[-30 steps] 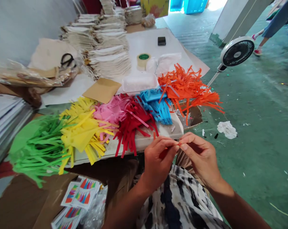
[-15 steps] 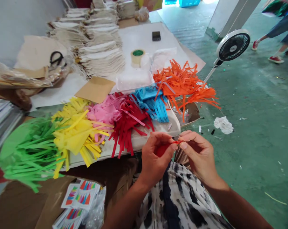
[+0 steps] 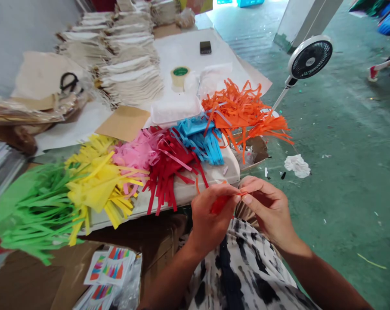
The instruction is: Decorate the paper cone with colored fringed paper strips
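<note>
Just in front of my body, my left hand is closed around an orange tissue-paper tassel. Part of it shows inside the palm, and thin orange strips poke out past the knuckles. My right hand pinches the narrow twisted end of the same tassel between thumb and fingers, its fingertips meeting those of the left. Most of the tassel is hidden by the fingers. On the table edge beyond lie fringed bundles: dark red, blue, orange, pink, yellow and green.
Behind the bundles are a white tray, a tape roll, a brown card, stacked whitish bundles and black-handled scissors. A fan stands at right. Below left, a carton holds printed cards.
The view has shifted slightly, moving the table leftward in the picture. Both hands keep their pinch on the tassel, and orange strips now show above the left hand. A walking person has mostly left view.
</note>
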